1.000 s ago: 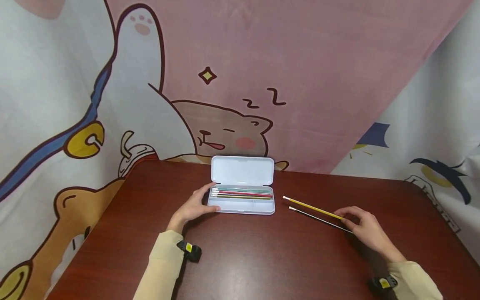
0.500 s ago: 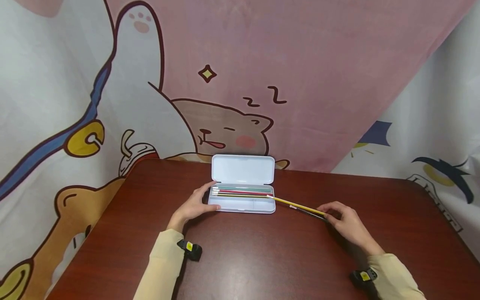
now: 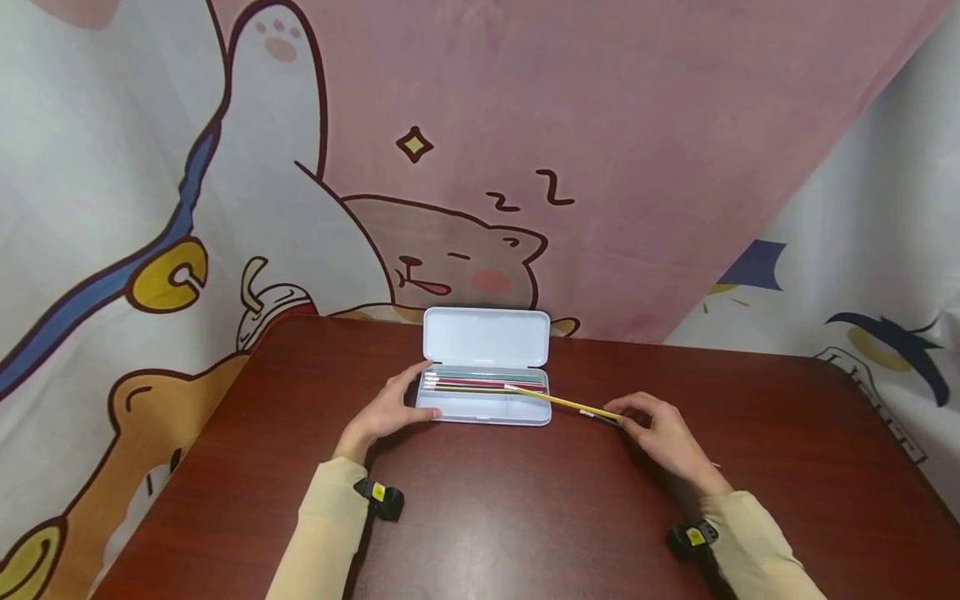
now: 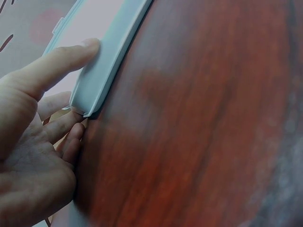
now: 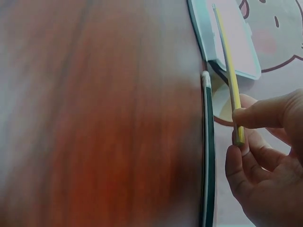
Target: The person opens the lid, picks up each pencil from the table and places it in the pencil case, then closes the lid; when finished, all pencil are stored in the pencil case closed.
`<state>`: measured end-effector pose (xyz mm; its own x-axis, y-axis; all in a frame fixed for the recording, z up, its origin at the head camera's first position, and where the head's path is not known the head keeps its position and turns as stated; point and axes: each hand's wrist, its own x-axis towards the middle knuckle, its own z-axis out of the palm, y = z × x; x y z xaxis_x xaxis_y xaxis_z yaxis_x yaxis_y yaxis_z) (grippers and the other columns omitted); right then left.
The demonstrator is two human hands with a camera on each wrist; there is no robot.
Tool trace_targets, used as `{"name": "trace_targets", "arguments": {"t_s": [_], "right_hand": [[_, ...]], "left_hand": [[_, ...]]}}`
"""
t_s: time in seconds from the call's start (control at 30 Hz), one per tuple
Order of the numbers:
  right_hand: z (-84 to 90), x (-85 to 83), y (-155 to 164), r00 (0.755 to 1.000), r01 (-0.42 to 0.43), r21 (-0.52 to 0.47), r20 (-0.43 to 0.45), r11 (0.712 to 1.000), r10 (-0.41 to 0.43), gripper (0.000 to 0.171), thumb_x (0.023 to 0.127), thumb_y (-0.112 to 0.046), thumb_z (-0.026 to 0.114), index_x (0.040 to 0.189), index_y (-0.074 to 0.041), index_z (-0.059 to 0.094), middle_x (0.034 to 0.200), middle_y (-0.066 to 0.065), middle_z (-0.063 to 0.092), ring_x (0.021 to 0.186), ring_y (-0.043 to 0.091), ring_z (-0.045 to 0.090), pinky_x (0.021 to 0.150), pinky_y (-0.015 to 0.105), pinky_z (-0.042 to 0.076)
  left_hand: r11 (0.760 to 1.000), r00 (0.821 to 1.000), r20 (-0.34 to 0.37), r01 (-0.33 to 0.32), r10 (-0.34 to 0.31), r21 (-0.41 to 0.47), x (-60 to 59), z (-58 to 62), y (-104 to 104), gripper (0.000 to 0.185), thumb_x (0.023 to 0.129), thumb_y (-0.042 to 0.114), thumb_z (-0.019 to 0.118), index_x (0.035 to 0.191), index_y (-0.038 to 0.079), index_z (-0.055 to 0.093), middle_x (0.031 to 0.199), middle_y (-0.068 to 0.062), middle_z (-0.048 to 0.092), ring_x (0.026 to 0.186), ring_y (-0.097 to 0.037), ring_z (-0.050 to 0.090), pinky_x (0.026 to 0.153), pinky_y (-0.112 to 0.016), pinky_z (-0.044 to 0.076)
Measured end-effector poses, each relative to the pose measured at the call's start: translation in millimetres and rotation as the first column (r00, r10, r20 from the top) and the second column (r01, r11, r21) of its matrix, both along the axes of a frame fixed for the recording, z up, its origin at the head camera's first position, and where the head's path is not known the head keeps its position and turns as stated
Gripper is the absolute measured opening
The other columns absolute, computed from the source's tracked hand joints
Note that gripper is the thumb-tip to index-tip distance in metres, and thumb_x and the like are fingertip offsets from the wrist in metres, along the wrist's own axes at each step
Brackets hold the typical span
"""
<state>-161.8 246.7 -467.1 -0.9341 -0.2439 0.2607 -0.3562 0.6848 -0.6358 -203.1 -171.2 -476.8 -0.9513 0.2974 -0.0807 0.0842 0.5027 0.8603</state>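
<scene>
A white pencil case (image 3: 465, 408) lies with its lid (image 3: 486, 337) raised, several pencils (image 3: 472, 381) side by side in its back compartment. At its left end my left hand (image 3: 384, 412) grips it, thumb over the front rim and fingers along the end. My right hand (image 3: 663, 435) pinches a yellow pencil (image 3: 566, 403) near its far end between thumb and fingers. The pencil's white-tipped end is over the case's right part. Below the pinching fingers, a dark pencil (image 5: 207, 146) with a white tip lies on the table, mostly hidden by the hand in the head view.
The brown wooden table (image 3: 480, 517) runs back to a cartoon-printed cloth (image 3: 637, 167) hanging close behind the case. A low divider (image 3: 507, 407) splits the case's front compartment. A small black camera sits on each wrist.
My right hand has moved left with the yellow pencil, bringing its white-tipped end from beside the case to over it. My left hand and the case have stayed put.
</scene>
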Motion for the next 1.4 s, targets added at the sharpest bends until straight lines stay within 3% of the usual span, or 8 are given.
{"name": "trace_targets", "arguments": {"t_s": [0.57,0.83,1.1,1.4], "right_hand": [[8.1,-27.3,-44.0,0.991,-0.1,-0.014,0.092,0.995,0.1,0.024,0.083,0.01,0.065,0.099,-0.006,0.074,0.095,0.003,0.066,0.08,0.019,0.055,0.069,0.03,0.047],[7.7,-39.1,-63.6,0.991,-0.126,-0.006,0.053,0.992,0.126,0.021,0.083,0.008,0.068,0.097,-0.006,0.074,0.093,0.002,0.067,0.078,0.018,0.055,0.068,0.032,0.048],[10.0,-48.4,-85.7,0.985,-0.169,-0.001,0.042,0.986,0.168,0.02,0.083,0.008,0.067,0.098,-0.004,0.075,0.093,0.004,0.067,0.085,0.02,0.059,0.075,0.039,0.051],[8.3,-56.4,-96.0,0.985,-0.168,0.013,0.043,0.986,0.168,0.018,0.083,0.006,0.069,0.098,-0.002,0.075,0.093,0.007,0.067,0.082,0.02,0.059,0.072,0.036,0.052]], "left_hand": [[1.0,1.0,-0.007,-0.004,0.003,-0.026,-0.8,-1.2,0.5,0.086,0.078,0.021,0.081,0.149,0.009,0.034,0.145,-0.021,0.038,0.133,-0.038,0.027,0.107,-0.061,0.021],[1.0,1.0,-0.001,-0.014,0.014,-0.028,-0.4,-0.4,0.4,0.087,0.077,0.022,0.081,0.149,0.01,0.034,0.145,-0.021,0.038,0.133,-0.038,0.027,0.108,-0.061,0.021],[1.0,1.0,-0.01,-0.011,0.01,-0.024,0.1,0.9,1.0,0.086,0.077,0.022,0.081,0.149,0.009,0.035,0.144,-0.022,0.038,0.133,-0.039,0.027,0.107,-0.062,0.022],[1.0,1.0,-0.009,-0.007,0.007,-0.03,-0.9,-0.7,-0.1,0.087,0.077,0.02,0.081,0.149,0.009,0.034,0.144,-0.022,0.039,0.133,-0.038,0.028,0.108,-0.061,0.021]]}}
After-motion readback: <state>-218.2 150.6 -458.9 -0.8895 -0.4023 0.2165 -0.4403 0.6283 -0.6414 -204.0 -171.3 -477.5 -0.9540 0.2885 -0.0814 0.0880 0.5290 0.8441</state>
